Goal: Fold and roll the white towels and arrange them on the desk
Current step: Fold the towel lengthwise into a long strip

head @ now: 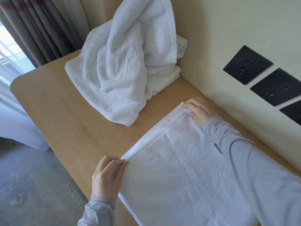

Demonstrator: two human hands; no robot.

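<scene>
A grey curtain [40, 26] hangs in folds at the upper left, beside a bright window [9, 46]. A cream wall [228, 30] fills the right side. Three black sockets [247, 64] sit on it in a slanting row, the last cut off by the frame edge. Grey floor [32, 185] shows at the lower left, with white fabric [19, 124] hanging down to it.

Folded towel [187, 168] lies flat on the worktop [65, 119] around 5 o'clock, left hand [107, 175] on its 9 o'clock corner, right hand [197, 111] on the 12 corner. Towel heap [120, 70] sits behind at 12, sockets [276, 86] on the wall [211, 38] at 3.
</scene>
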